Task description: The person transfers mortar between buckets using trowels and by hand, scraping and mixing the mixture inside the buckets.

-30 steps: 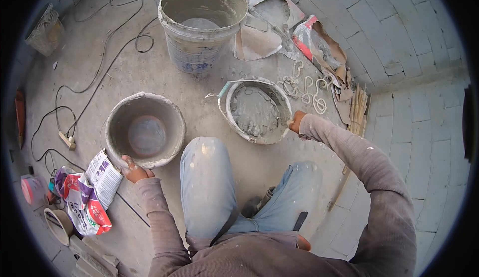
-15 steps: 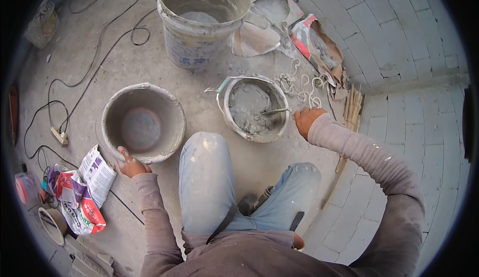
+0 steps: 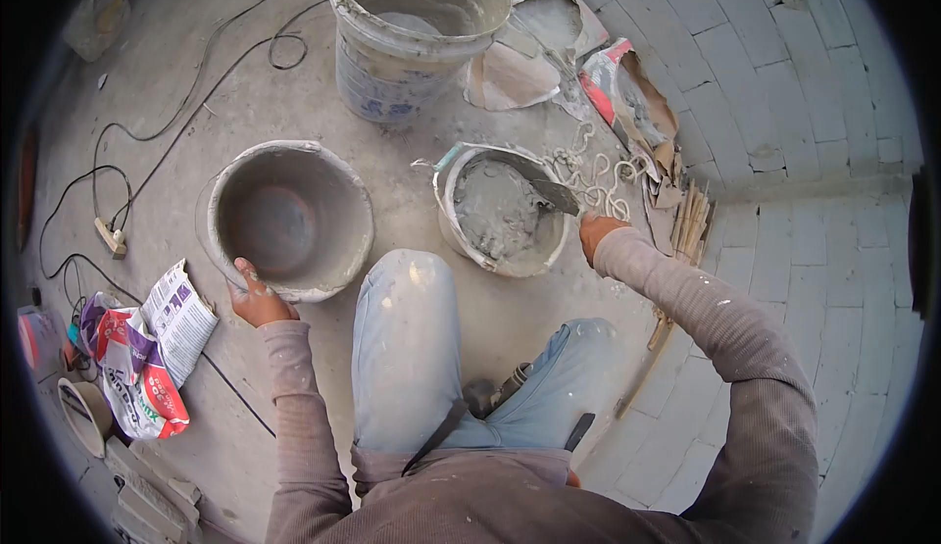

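Note:
My left hand (image 3: pixel 258 299) grips the near rim of a wide, mortar-stained bucket (image 3: pixel 328 167), thumb over the edge. Nothing but a thin residue shows inside that bucket, which tilts slightly. In my right hand (image 3: pixel 598 235) is a trowel (image 3: pixel 557 196), its flat blade over the right inner edge of a smaller bucket (image 3: pixel 443 211). Wet grey mortar (image 3: pixel 498 213) lies lumpy in the smaller bucket. My fingers hide the trowel's handle.
A tall bucket (image 3: pixel 382 74) stands at the back. Torn cement bags (image 3: pixel 515 75), a white rope (image 3: pixel 598 176) and wooden sticks (image 3: pixel 694 221) lie along the block wall (image 3: pixel 755 103). Leftward are a black cable (image 3: pixel 167 137) and a printed bag (image 3: pixel 147 377).
The trowel has lifted from the mortar to the smaller bucket's right rim, its blade now more exposed. My left hand keeps its hold on the wide bucket. The view has shifted slightly.

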The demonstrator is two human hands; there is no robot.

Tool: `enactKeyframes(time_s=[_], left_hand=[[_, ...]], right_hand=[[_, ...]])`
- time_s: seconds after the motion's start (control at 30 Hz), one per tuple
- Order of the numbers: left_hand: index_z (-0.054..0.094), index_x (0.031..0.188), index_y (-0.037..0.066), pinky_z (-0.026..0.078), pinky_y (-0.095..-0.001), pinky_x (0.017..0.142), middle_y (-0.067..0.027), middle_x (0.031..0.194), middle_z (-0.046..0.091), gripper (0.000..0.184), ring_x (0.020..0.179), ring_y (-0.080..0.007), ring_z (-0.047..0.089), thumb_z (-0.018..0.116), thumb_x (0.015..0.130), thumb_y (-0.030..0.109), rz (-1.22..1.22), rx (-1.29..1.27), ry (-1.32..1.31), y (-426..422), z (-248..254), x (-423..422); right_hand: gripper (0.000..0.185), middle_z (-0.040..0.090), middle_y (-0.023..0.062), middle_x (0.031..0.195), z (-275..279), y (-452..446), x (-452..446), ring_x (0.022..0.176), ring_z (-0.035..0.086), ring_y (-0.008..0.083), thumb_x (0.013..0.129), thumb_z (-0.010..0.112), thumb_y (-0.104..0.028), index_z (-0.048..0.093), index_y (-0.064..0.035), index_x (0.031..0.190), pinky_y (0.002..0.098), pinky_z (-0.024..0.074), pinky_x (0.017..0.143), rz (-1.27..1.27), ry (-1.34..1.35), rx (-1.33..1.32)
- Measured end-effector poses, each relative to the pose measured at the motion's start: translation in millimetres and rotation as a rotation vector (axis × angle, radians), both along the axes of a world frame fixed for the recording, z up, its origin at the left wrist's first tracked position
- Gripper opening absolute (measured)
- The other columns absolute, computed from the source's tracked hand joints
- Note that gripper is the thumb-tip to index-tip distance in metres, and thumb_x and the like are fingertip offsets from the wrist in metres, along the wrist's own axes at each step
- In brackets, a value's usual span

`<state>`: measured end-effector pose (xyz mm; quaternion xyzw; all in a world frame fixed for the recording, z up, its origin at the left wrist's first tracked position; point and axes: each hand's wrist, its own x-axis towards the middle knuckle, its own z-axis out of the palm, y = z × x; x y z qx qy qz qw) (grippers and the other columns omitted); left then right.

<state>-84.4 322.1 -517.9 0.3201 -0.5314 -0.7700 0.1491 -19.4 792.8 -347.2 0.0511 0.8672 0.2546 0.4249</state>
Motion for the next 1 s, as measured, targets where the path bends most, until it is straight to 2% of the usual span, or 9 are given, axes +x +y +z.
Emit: enactKeyframes(time_s=[0.17,0.27,0.33,0.43,0.5,0.63,0.7,0.9,1.0], left_hand=[[0.056,0.124,-0.005,0.051,-0.0348,0.086,-0.0112,0.112,0.064,0.043,0.095,-0.0201,0.062,0.062,0.099,0.028,0.032,-0.02,0.036,3.2,3.8,-3.4],[0.055,0.125,-0.006,0.052,-0.0343,0.086,-0.0115,0.112,0.064,0.044,0.095,-0.0202,0.062,0.062,0.099,0.028,0.056,0.004,0.02,-2.3,-2.5,-3.5],[0.055,0.125,-0.007,0.052,-0.034,0.086,-0.0117,0.112,0.064,0.044,0.095,-0.0202,0.062,0.062,0.099,0.028,0.057,-0.007,0.0,-6.1,-8.1,-1.0],[0.055,0.124,-0.008,0.052,-0.0335,0.085,-0.0123,0.112,0.064,0.045,0.096,-0.0195,0.062,0.063,0.098,0.029,0.076,-0.025,-0.005,-12.1,-18.4,-4.3],[0.055,0.123,-0.008,0.053,-0.0339,0.083,-0.0133,0.112,0.065,0.045,0.095,-0.0193,0.063,0.063,0.098,0.029,0.096,-0.046,-0.085,-19.2,-34.7,-2.8],[0.055,0.123,-0.008,0.054,-0.0341,0.081,-0.0144,0.111,0.066,0.045,0.092,-0.0199,0.064,0.063,0.098,0.028,0.09,-0.05,-0.131,-17.4,-32.4,-4.7],[0.055,0.122,-0.009,0.054,-0.0341,0.079,-0.0151,0.11,0.066,0.044,0.09,-0.0206,0.064,0.063,0.098,0.027,0.072,-0.08,-0.189,-16.6,-36.6,-6.1],[0.055,0.121,-0.01,0.056,-0.035,0.079,-0.0166,0.11,0.066,0.044,0.09,-0.0226,0.065,0.064,0.097,0.026,0.019,-0.126,-0.058,10.5,-1.6,-8.5],[0.054,0.123,-0.01,0.057,-0.0363,0.079,-0.0175,0.11,0.066,0.045,0.09,-0.0245,0.066,0.064,0.097,0.026,-0.031,-0.134,-0.033,17.5,10.8,-11.6]], right_hand=[[0.033,0.07,0.0274,0.094,-12.7,-9.0,-9.4,0.088,0.071,0.0363,0.089,0.056,-0.019,0.065,0.0114,0.1,0.0442,0.0575,0.078,-0.223,-0.109,-0.094],[0.035,0.066,0.0229,0.068,-32.3,7.1,-8.8,0.056,0.068,0.0323,0.089,0.054,-0.019,0.063,0.0123,0.078,0.045,0.0566,0.053,-0.609,-0.112,-0.25],[0.034,0.065,0.0215,0.066,-49.2,21.6,-15.6,0.055,0.068,0.0301,0.089,0.054,-0.019,0.062,0.0118,0.078,0.0444,0.0545,0.049,-0.301,-0.405,-0.31],[0.026,0.061,0.0164,0.064,-61.8,22.5,-6.4,0.052,0.062,0.026,0.091,0.055,-0.018,0.059,0.0075,0.084,0.0412,0.0473,0.041,-0.621,-0.304,-0.281],[0.027,0.056,0.0117,0.066,-69.3,31.5,0.4,0.047,0.054,0.021,0.093,0.052,-0.025,0.056,0.002,0.092,0.0355,0.0391,0.037,-1.529,0.024,-0.4],[0.032,0.052,0.0085,0.068,-42.5,-10.1,2.7,0.045,0.045,0.0153,0.097,0.045,-0.032,0.055,-0.0014,0.095,0.0301,0.0317,0.035,-1.702,-0.072,-0.412],[0.035,0.051,0.007,0.068,-41.1,-15.9,12.3,0.044,0.04,0.0124,0.099,0.038,-0.034,0.054,-0.0028,0.095,0.0279,0.0289,0.034,-1.991,-0.18,-0.634],[0.043,0.051,0.0066,0.073,-54.8,4.3,20.2,0.046,0.043,0.0118,0.102,0.038,-0.039,0.051,-0.0009,0.116,0.0277,0.0332,0.034,-2.127,-0.211,-1.094],[0.055,0.054,0.008,0.085,-94.1,74.4,44.7,0.049,0.045,0.0115,0.101,0.035,-0.04,0.048,0.0037,0.133,0.0273,0.0387,0.039,-2.289,-0.772,-1.616]])
